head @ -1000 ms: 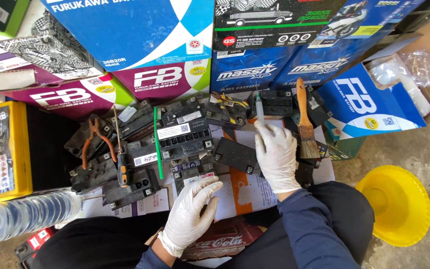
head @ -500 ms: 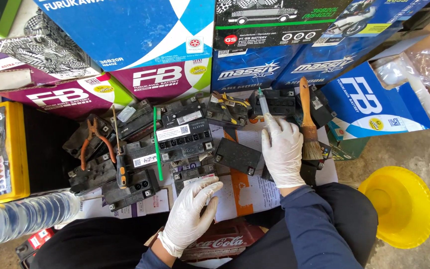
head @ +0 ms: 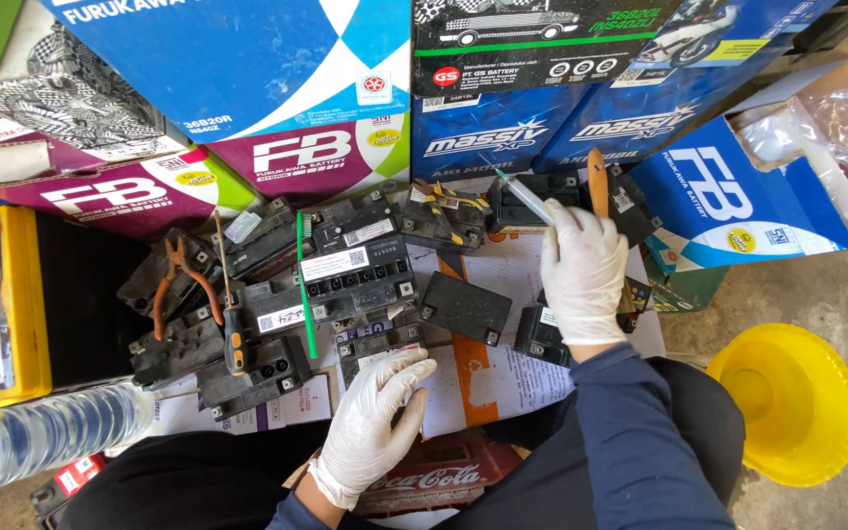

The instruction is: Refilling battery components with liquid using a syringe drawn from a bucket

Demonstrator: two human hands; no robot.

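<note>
left hand (head: pixel 370 427), gloved, fingers loosely together, rests flat on the papers (head: pixel 488 368), nothing gripped, likely steadying. just beyond its fingertips, a small black battery (head: pixel 375 339). farther out, right hand (head: pixel 583 273), gloved, closes around a syringe (head: pixel 522 196), barrel angled up-left from its fingertips over the batteries. a wooden brush (head: pixel 597 182) handle pokes out just behind that hand.

Bright even daylight, sharp, wide-angle edge distortion.

Yellow funnel (head: pixel 785 404), orange-handled pliers (head: pixel 177 280)
</note>
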